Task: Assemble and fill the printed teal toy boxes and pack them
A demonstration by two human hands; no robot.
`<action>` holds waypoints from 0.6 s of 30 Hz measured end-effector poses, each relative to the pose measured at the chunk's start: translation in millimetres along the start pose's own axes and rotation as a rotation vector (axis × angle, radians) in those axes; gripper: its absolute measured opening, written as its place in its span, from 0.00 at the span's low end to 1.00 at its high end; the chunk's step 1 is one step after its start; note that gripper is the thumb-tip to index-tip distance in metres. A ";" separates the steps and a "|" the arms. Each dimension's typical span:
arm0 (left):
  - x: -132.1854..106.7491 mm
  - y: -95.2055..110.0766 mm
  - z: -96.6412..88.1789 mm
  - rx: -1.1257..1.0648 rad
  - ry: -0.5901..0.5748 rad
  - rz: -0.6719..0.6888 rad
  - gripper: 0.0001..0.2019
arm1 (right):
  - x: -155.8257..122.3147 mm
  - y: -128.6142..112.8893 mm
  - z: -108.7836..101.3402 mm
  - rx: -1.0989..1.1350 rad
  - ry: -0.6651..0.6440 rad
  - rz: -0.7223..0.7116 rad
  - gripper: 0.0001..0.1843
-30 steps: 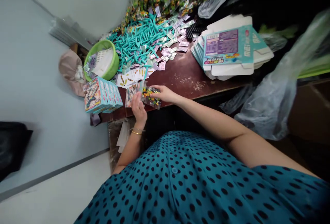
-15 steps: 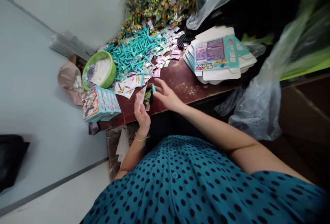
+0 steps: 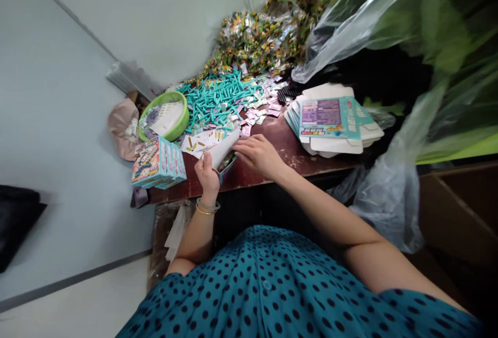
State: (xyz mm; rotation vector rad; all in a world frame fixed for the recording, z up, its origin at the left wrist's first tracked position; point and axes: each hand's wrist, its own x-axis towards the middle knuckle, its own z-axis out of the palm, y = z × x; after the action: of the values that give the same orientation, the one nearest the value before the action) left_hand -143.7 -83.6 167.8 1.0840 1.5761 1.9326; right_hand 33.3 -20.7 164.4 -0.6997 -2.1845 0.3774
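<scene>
A small cardboard box (image 3: 223, 150) with its white inner side showing is tilted in front of me at the table's front edge. My left hand (image 3: 208, 176) is closed round its left side, thumb on the white card. Fingers together, my right hand (image 3: 261, 157) grips the right side of the box at its opening; the fingertips are partly hidden. Dark and greenish contents show inside, too small to make out. Just behind the box lie white printed sheets (image 3: 196, 142) with yellow and brown pictures. A heap of teal sticks (image 3: 221, 97) spreads farther back.
Finished-looking printed boxes (image 3: 158, 163) stand at the left, before a green basin (image 3: 182, 123) holding papers and sachets. Small sachets (image 3: 268, 107) lie mid-table. Flat cartons (image 3: 330, 117) are stacked right. Bags of colourful pieces (image 3: 260, 37) pile against the wall; clear plastic (image 3: 392, 203) hangs at right.
The teal stick in my right hand is out of sight now. My right hand has come onto the box, and the box's white side has turned toward me. The view has shifted.
</scene>
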 end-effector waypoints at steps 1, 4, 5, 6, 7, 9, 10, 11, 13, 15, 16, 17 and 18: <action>3.3 -3.4 1.8 -0.065 0.004 0.008 0.28 | -2.6 2.6 -0.4 0.054 0.114 0.033 0.18; 10.3 -22.6 11.5 -0.213 -0.041 -0.057 0.29 | -14.3 9.3 12.1 0.254 0.384 0.257 0.30; 9.8 -30.5 15.6 -0.227 -0.064 -0.088 0.30 | -18.9 11.3 19.4 0.332 0.400 0.346 0.32; 7.2 -38.1 19.5 -0.226 -0.080 -0.110 0.32 | -23.4 13.0 27.1 0.408 0.390 0.430 0.33; 2.4 -44.9 22.8 -0.221 -0.080 -0.131 0.33 | -27.6 14.4 34.2 0.470 0.372 0.500 0.32; -11.7 -54.4 26.2 -0.229 -0.066 -0.192 0.35 | -34.3 15.6 44.2 0.538 0.351 0.573 0.30; -19.2 -56.9 26.1 -0.243 -0.067 -0.230 0.35 | -36.3 15.4 46.6 0.551 0.357 0.580 0.30; -25.5 -58.0 24.9 -0.261 -0.073 -0.267 0.35 | -37.2 14.8 47.4 0.561 0.368 0.574 0.31; -30.7 -57.0 20.3 -0.294 -0.074 -0.303 0.34 | -35.9 13.8 44.9 0.605 0.379 0.555 0.33; -23.8 -55.0 13.7 -0.302 -0.045 -0.288 0.30 | -31.2 15.6 39.1 0.717 0.338 0.544 0.34; -16.8 -54.6 10.1 -0.300 -0.042 -0.280 0.28 | -28.0 17.8 35.4 0.791 0.294 0.542 0.33; -8.6 -55.0 6.2 -0.292 -0.058 -0.279 0.26 | -24.6 20.9 31.3 0.864 0.233 0.544 0.32; -0.3 -56.0 2.5 -0.282 -0.090 -0.286 0.24 | -21.1 24.5 26.7 0.923 0.155 0.549 0.30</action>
State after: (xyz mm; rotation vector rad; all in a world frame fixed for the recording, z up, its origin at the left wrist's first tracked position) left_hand -150.0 -67.2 114.5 0.7723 1.2836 1.8161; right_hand 32.8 -14.6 123.0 -0.7262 -1.3912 1.4345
